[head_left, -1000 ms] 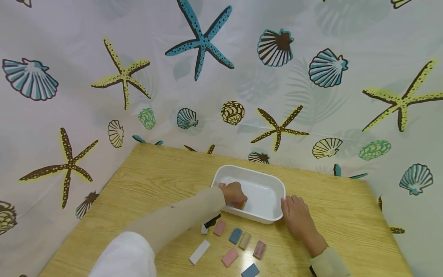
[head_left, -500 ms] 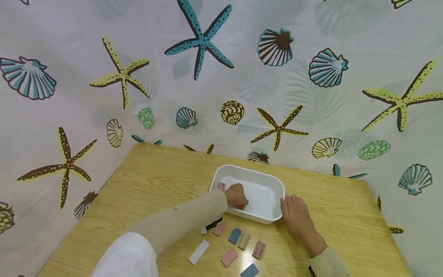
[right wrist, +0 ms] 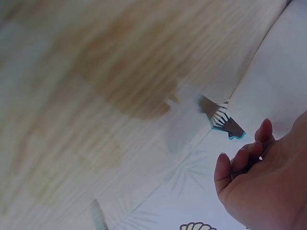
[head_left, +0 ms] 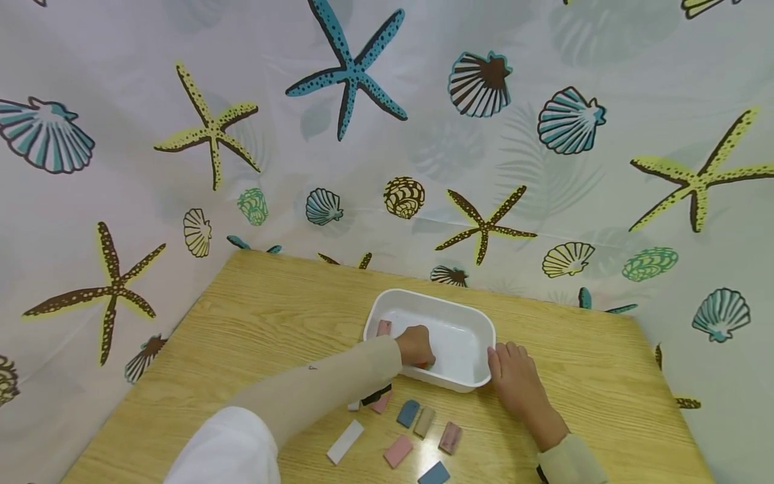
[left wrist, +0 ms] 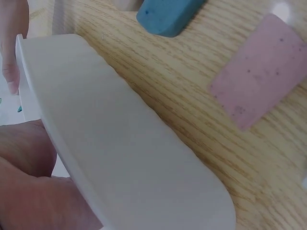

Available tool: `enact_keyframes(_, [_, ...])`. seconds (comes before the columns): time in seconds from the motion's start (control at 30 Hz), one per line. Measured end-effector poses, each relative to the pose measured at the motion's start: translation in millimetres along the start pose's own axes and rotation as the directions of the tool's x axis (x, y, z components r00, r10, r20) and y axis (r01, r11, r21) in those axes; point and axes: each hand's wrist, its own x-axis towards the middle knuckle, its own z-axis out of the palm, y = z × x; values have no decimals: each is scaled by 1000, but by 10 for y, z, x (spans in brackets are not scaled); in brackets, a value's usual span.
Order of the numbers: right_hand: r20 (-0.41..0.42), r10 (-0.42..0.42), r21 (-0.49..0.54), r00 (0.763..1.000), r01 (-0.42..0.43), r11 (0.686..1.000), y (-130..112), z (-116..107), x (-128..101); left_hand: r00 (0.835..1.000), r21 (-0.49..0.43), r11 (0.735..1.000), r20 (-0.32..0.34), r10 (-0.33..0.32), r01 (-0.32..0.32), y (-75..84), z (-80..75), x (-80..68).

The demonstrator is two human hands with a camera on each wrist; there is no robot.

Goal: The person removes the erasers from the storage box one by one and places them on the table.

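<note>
My left hand [head_left: 416,345] reaches into a white plastic tray [head_left: 478,384], its fingers bent over a small orange eraser [head_left: 423,365]. Most of that eraser is hidden under the hand. In the left wrist view the left hand [left wrist: 33,172] shows behind the tray wall [left wrist: 124,129]. At the tray's right end, my right hand [head_left: 517,376] touches the rim with its thumb side. The right wrist view shows that hand [right wrist: 268,177] with loosely bent fingers. A pink eraser [head_left: 383,327] lies at the tray's left end.
In front of the tray on the wooden table [head_left: 272,302] lie a blue eraser [head_left: 408,413], a tan eraser [head_left: 424,422], pink erasers [head_left: 398,451], a mottled dull-pink one [head_left: 450,438], a long white one [head_left: 345,441] and a darker blue one [head_left: 434,473]. A patterned curtain [head_left: 375,154] stands behind.
My left hand has shifted slightly right and down inside the tray, covering more of the orange eraser. More of the pink eraser in the tray shows. The right hand keeps its place.
</note>
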Motion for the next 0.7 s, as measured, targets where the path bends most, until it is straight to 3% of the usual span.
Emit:
enact_keyframes(0.27, [-8,-3,-3,1000,3,1000,-18,-17,3,999,0,1000,45,6,-6,-30,10,45])
enact_keyframes(0.5, [-9,1,-2,1000,-1,1000,-31,-26,-3,992,-16,996,85,91,-90,-82,9,65])
enact_keyframes(0.7, [-12,-2,-4,1000,2,1000,-52,-28,-7,984,-157,984,136,111,-89,-85,-117,-8])
